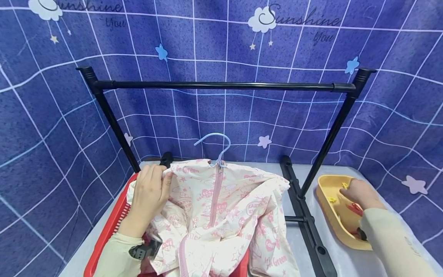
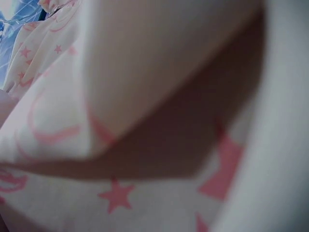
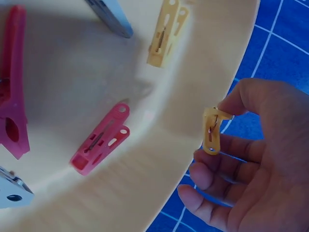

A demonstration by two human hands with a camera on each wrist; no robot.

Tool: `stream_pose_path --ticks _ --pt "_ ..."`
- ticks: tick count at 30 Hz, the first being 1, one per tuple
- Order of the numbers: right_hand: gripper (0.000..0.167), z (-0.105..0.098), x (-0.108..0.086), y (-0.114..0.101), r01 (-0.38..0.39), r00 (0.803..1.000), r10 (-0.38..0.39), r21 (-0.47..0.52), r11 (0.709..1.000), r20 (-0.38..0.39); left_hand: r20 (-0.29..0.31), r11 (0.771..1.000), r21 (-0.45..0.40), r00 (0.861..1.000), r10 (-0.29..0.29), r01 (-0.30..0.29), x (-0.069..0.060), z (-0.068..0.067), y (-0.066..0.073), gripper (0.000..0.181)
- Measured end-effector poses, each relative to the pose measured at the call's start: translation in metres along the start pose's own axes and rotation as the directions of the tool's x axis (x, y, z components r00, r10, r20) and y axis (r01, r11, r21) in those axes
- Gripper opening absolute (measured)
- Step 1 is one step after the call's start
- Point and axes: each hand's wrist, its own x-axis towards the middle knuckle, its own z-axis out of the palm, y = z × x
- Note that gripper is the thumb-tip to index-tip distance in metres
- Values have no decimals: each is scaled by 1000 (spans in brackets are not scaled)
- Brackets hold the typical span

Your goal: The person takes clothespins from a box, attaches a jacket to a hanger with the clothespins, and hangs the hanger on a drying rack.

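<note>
A white jacket (image 1: 235, 200) with pink print and a pink zipper hangs on a light blue hanger (image 1: 228, 144), whose hook rises above the collar. My left hand (image 1: 150, 194) grips the jacket at its left shoulder. Blurred folds of the jacket (image 2: 116, 195) fill the left wrist view. Over at the right, my right hand (image 1: 361, 194) is at the yellow basin (image 1: 327, 215). Thumb and fingers of that hand (image 3: 263, 150) pinch a small yellow clothespin (image 3: 211, 130) by the basin's rim.
Inside the basin lie a pink clothespin (image 3: 101, 140), another yellow clothespin (image 3: 164, 36) and larger red and pale clips. A black rack (image 1: 221, 85) stands behind the jacket, its foot (image 1: 308, 223) beside the basin. A red basket (image 1: 104, 234) sits under the jacket.
</note>
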Motion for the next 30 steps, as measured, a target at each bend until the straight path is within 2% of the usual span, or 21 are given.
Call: stream_pose_path --ticks 8,19,30 --pt "41 -11 -2 -4 -76 997 76 32 997 11 14 1000 1 1000 -15 15 0 -1 -1 54" --pt "36 -17 -13 -1 -61 997 62 35 998 -40 10 1000 -9 1000 -6 6 1 1 -1 54" --pt "51 -20 -19 -8 -39 989 36 -15 999 -144 10 1000 -4 1000 -9 9 -2 1 -1 53"
